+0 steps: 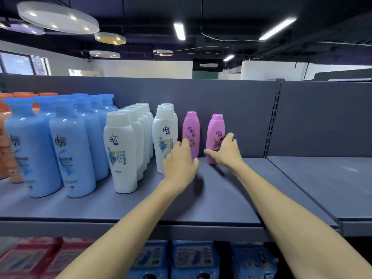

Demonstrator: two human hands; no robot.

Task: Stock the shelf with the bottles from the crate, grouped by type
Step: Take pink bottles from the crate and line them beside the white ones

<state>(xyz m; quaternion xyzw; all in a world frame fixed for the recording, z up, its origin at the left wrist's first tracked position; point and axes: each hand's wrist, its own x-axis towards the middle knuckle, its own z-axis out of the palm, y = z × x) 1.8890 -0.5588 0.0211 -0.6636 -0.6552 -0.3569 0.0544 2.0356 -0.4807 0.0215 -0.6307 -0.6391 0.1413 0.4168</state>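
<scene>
Right hand (225,151) clamped round right-hand tall pink plastic bottle (215,135), left hand (179,160) relaxed against its upright twin (191,131) (both narrow-based, top-heavy): liable to topple if nudged on grey metal shelf (221,198).

Red packs (30,256) sit at 7 o'clock, blue packs (193,258) at 6, round ceiling lamps (58,17) up at 11.

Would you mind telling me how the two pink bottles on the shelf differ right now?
The right pink bottle is gripped by the right hand; the left pink bottle is only reached for by the left hand, whose fingers cover its lower part. The right one tilts slightly; the left one stands upright. The left one is next to the white bottles; the right one stands farther from them. Both share the pink colour, shape and label.
</scene>
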